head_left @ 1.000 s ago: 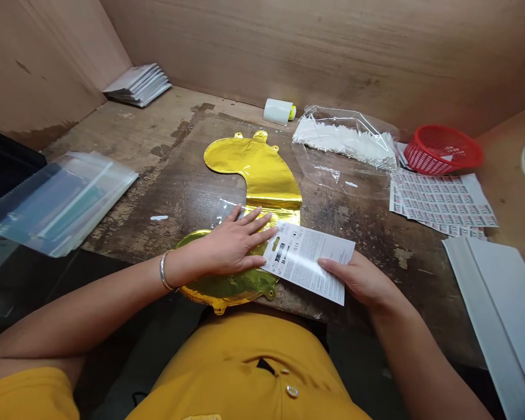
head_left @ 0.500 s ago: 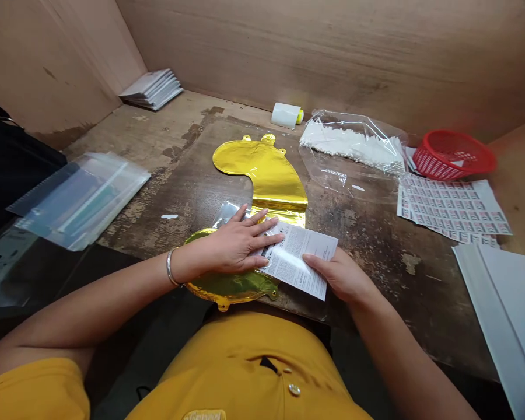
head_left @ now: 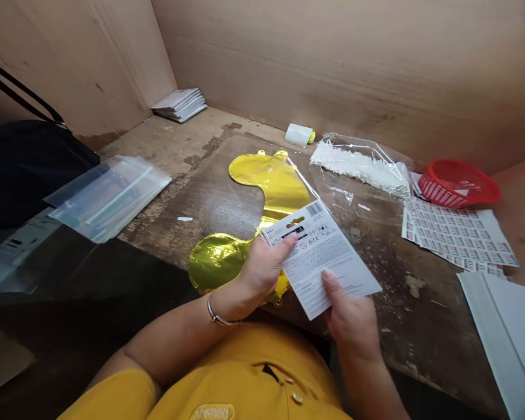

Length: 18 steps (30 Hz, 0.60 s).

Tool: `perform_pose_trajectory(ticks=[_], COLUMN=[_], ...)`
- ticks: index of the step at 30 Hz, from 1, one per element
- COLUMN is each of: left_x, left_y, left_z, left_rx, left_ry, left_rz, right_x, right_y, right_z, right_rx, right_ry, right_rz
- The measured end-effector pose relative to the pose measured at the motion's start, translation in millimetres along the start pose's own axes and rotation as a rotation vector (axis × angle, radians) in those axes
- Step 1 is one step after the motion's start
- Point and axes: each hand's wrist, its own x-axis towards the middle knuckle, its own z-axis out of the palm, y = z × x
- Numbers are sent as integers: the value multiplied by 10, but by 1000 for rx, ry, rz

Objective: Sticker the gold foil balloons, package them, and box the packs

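Observation:
A flat gold foil balloon lies on the worn wooden table, partly folded near the front edge. Above its near part I hold a white printed card in a clear sleeve, lifted and tilted. My left hand pinches the card's left edge with the thumb on top. My right hand grips its lower edge, thumb on the print.
A stack of clear bags and a black bag lie left. At the back are white booklets, a small white roll and a clear bag of white pieces. A red basket, sticker sheets and white sheets lie right.
My left hand left the balloon, where it lay flat, and took hold of the card. Both hands lifted the card off the table and turned it. The view shifted left.

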Motion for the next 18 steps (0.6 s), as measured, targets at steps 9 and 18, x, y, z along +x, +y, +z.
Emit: perform_pose_trajectory(ticks=[9, 18], left_x=[-12, -67], left_y=[-158, -107], left_z=[-52, -148], left_rx=[46, 171], left_ry=[-49, -212], left_rz=[-18, -130], right_x=[35, 124], right_y=[74, 35], right_z=[-9, 67], right_rx=[-51, 196], right_ry=[16, 182], right_rz=[-24, 37])
